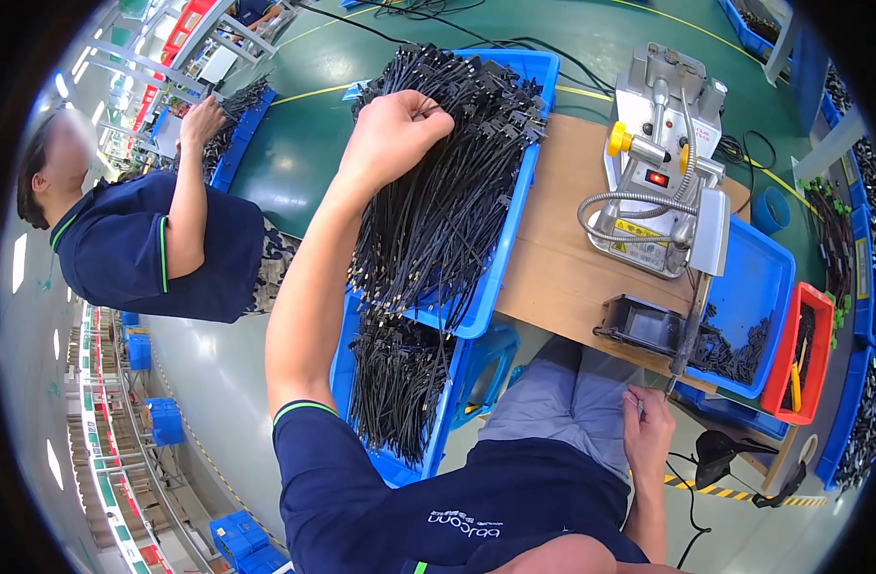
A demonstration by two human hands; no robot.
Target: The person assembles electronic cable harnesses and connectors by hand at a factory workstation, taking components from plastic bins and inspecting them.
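My left hand [397, 142] is over the far part of a big pile of black cables [419, 220], its fingers curled and pinched together. Whatever sits between those fingertips is hidden against the dark connectors. A blue tray [508, 239] carries the pile, with the connector ends lying at the far side. Low on the right, my right hand [648, 421] is closed in a pinch just below the bench edge, beside my thigh. Too little shows there to tell what the fingers hold. Nearest to it is a black open box [642, 325] at the bench's front edge.
On the brown board [553, 249] stands a grey bench machine [663, 143] with a flexible metal hose. A blue bin [758, 277] with small black parts and a red bin [776, 397] are to its right. A second cable tray [416, 471] sits lower left. A co-worker [160, 249] is at left.
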